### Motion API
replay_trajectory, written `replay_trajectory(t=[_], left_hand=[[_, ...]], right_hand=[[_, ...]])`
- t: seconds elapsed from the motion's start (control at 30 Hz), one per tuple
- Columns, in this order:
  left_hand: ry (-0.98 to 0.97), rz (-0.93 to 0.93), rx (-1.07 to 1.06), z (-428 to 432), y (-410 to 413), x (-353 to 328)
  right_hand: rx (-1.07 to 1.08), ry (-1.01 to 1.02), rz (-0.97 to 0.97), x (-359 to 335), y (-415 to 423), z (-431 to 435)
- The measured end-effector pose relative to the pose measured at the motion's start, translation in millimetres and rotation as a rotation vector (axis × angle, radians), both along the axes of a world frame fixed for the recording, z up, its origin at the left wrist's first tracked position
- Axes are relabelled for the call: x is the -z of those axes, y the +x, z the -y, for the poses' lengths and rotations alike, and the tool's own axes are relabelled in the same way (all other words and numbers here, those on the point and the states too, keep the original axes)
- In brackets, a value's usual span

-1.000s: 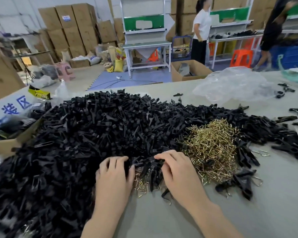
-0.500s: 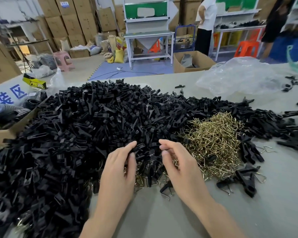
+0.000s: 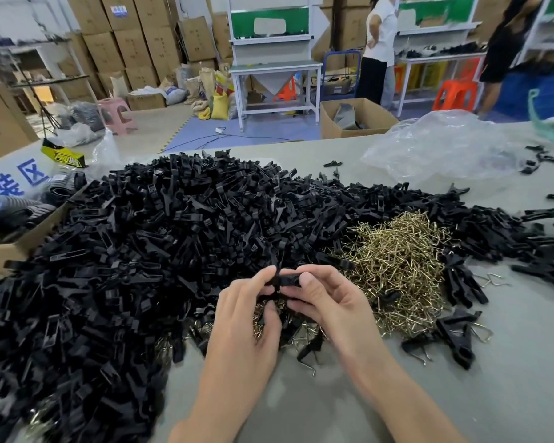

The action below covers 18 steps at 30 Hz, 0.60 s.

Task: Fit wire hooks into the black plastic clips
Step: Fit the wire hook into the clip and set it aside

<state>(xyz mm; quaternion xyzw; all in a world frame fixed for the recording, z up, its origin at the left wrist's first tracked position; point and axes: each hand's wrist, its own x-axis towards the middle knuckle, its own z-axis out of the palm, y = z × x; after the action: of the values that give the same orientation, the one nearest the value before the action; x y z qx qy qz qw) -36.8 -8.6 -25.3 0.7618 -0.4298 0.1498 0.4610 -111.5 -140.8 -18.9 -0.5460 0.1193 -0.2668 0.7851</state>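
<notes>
A huge heap of black plastic clips point(image 3: 147, 251) covers the left and middle of the grey table point(image 3: 509, 394). To its right lies a tangle of brass wire hooks point(image 3: 400, 270). Both hands are lifted just in front of the heap and share one black clip point(image 3: 287, 279). My left hand point(image 3: 250, 318) pinches the clip's left end between thumb and fingers. My right hand point(image 3: 323, 298) grips its right end, thumb on top. Whether a wire hook sits in the clip is hidden by the fingers.
Several clips fitted with hooks point(image 3: 451, 337) lie at the right of the wire pile. A crumpled clear plastic bag point(image 3: 445, 148) sits at the far right. An open cardboard box point(image 3: 16, 238) stands at the left edge. Two people stand by benches beyond the table.
Both hands have risen off the pile's front edge and come together, now holding one black clip between them. The camera has tilted down slightly.
</notes>
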Motion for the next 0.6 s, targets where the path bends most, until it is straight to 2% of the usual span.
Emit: replay_trajectory(t=[0.1, 0.23, 0.43, 0.6], left_hand=[[-0.002, -0.052, -0.040, -1, 3, 1], [-0.088, -0.120, -0.060, -2, 1, -4], [-0.333, -0.568, -0.004, 0, 1, -6], [-0.442, -0.827, 0.082, 1, 8, -6]], right_hand=[[0.075, 0.136, -0.006, -1, 1, 4], [0.092, 0.211, -0.001, -1, 0, 7], [0.055, 0.296, -0.017, 2, 1, 10], [-0.003, 0.250, 0.004, 6, 3, 12]])
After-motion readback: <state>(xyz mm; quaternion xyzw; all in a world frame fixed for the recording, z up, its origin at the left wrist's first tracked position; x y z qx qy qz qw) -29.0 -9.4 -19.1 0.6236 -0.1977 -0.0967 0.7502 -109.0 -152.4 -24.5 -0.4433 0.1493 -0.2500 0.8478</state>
